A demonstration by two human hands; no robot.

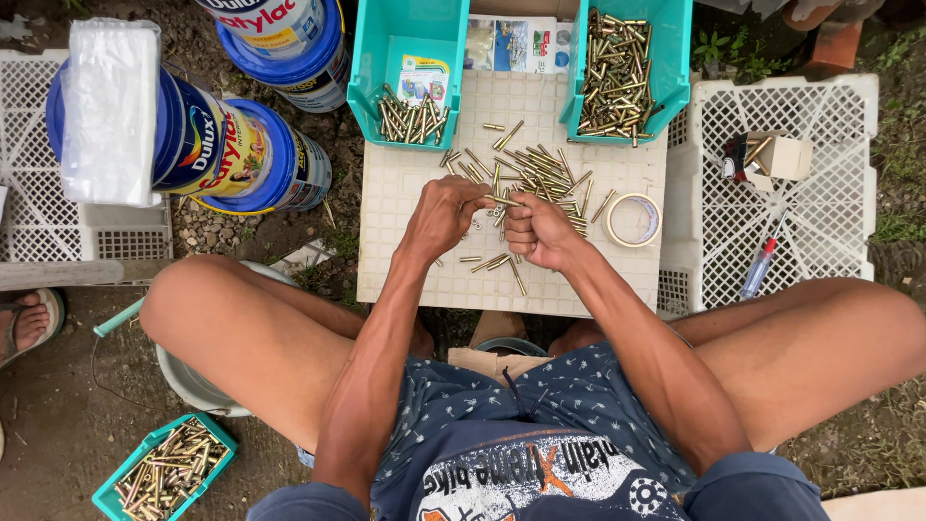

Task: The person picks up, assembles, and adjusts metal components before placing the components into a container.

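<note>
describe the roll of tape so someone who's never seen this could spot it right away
Start at the cream perforated board between the person's knees, strewn with brass bolts. Go to its right edge, just past the right hand. The tape roll lies flat there: the only ring among straight metal pieces, with a see-through centre.

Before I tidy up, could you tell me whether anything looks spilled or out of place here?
Yes: brass bolts lie scattered loose across the white crate top instead of in the teal bins.

Bolts (540,174): shiny brass-toned metal. Worktop (415,207): cream perforated plastic, matt. Bins (410,39) at top: glossy teal plastic. Paint buckets (241,145), upper left: glossy plastic. Tape roll (632,220): clear, glossy.
</note>
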